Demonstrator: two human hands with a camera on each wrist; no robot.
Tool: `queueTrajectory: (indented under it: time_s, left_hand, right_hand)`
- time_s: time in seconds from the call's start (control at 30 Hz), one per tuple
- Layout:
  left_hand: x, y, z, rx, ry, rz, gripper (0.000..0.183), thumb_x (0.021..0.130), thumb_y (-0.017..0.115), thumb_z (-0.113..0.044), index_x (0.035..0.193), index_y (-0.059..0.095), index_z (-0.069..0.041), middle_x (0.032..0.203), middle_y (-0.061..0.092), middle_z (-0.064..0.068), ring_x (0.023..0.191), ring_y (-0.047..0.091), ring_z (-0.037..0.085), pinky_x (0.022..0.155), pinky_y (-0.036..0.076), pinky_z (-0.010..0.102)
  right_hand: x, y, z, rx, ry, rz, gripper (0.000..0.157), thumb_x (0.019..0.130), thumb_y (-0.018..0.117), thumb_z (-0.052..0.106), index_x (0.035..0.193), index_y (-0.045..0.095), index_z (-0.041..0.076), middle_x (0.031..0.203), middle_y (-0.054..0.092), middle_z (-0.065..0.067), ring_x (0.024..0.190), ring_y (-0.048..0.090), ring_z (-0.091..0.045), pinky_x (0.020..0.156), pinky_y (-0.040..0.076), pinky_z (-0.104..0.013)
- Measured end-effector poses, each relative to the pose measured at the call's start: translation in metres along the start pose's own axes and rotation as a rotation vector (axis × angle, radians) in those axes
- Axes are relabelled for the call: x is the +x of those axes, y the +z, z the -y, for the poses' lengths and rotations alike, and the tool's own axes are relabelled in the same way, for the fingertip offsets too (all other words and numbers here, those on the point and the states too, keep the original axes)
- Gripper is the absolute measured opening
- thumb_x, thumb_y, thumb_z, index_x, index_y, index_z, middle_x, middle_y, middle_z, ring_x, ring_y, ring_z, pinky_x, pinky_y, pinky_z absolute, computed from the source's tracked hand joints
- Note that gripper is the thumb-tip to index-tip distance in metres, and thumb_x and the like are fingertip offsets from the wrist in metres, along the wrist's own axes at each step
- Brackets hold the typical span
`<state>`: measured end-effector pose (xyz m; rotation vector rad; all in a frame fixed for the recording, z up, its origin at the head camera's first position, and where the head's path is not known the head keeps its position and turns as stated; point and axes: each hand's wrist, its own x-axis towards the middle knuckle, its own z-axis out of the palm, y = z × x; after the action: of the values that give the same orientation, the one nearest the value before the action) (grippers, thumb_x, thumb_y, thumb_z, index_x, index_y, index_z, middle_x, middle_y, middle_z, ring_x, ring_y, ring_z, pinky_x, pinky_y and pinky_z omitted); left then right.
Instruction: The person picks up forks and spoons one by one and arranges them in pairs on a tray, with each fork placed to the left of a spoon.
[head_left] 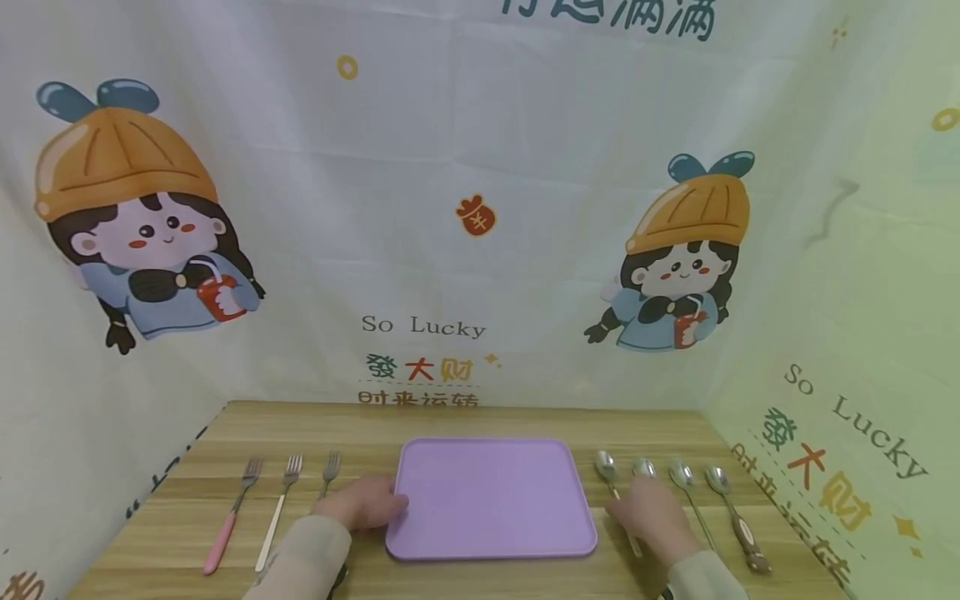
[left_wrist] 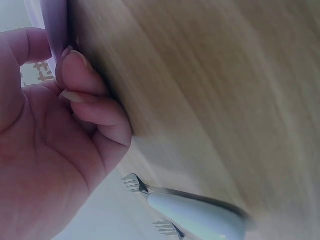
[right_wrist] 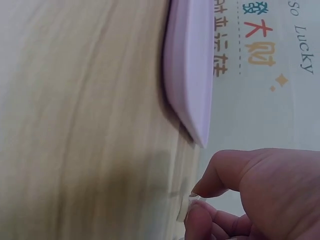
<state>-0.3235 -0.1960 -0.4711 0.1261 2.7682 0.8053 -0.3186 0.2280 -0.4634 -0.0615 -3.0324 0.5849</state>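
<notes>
A lilac tray [head_left: 491,500] lies in the middle of the wooden table. My left hand [head_left: 369,502] grips its left rim, thumb over the edge and fingers curled against the underside in the left wrist view. To the tray's right, my right hand [head_left: 656,515] pinches the pale handle of the leftmost spoon [head_left: 606,463] between thumb and fingers. That handle [right_wrist: 183,208] shows at the fingertips in the right wrist view. Another spoon [head_left: 643,467] is partly hidden behind the right hand. Beside the left hand, a fork [head_left: 332,467] is partly covered by the hand and sleeve.
Left of the tray lie a pink-handled fork [head_left: 225,533] and a white-handled fork [head_left: 274,521]. Farther right are a slim spoon [head_left: 682,475] and a brown-handled spoon [head_left: 744,533]. A printed cloth [head_left: 540,275] hangs behind the table and along both sides.
</notes>
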Motion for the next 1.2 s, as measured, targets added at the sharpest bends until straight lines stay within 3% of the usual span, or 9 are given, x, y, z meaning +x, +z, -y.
queueTrajectory:
  time_s: [0.3,0.57,0.87,1.07,1.2]
  left_hand:
    - [-0.001,0.000,0.000,0.001,-0.004,-0.008,0.024,0.106,0.060,-0.031,0.111,0.071,-0.011,0.081,0.061,0.009,0.071,0.055,0.023,0.066,0.046,0.036]
    - [-0.001,0.000,0.000,-0.012,-0.007,-0.005,0.021,0.106,0.059,-0.030,0.107,0.070,-0.013,0.080,0.060,0.008,0.068,0.053,0.021,0.062,0.045,0.034]
    - [-0.002,0.001,0.000,-0.002,-0.010,-0.007,0.022,0.106,0.059,-0.032,0.106,0.070,-0.013,0.081,0.061,0.008,0.069,0.054,0.021,0.064,0.046,0.034]
    - [-0.001,0.002,0.000,0.001,-0.006,-0.006,0.028,0.107,0.059,-0.032,0.119,0.073,-0.011,0.084,0.062,0.008,0.073,0.057,0.023,0.067,0.047,0.037]
    - [-0.001,0.001,0.000,0.002,-0.008,-0.005,0.025,0.106,0.059,-0.032,0.113,0.072,-0.012,0.083,0.061,0.008,0.073,0.056,0.022,0.066,0.047,0.036]
  right_hand:
    - [-0.001,-0.005,0.024,0.028,-0.048,-0.004,0.039,0.094,0.077,0.025,0.063,0.058,0.011,0.060,0.062,-0.005,0.053,0.058,-0.021,0.052,0.047,-0.032]
    - [0.002,0.005,0.046,0.042,-0.080,-0.028,0.038,0.090,0.079,0.018,0.063,0.053,0.013,0.061,0.058,-0.003,0.055,0.053,-0.018,0.052,0.044,-0.029]
    - [0.006,0.019,0.061,0.108,-0.055,-0.013,0.022,0.087,0.079,0.012,0.074,0.062,0.006,0.070,0.062,-0.007,0.063,0.060,-0.022,0.055,0.051,-0.032]
    - [0.005,0.026,0.067,0.089,-0.050,-0.003,0.022,0.088,0.079,0.012,0.077,0.062,0.005,0.072,0.062,-0.008,0.063,0.061,-0.023,0.056,0.054,-0.033]
    - [0.001,0.025,0.071,0.077,-0.048,-0.009,0.024,0.089,0.080,0.012,0.078,0.060,0.005,0.072,0.061,-0.008,0.063,0.061,-0.022,0.055,0.055,-0.033]
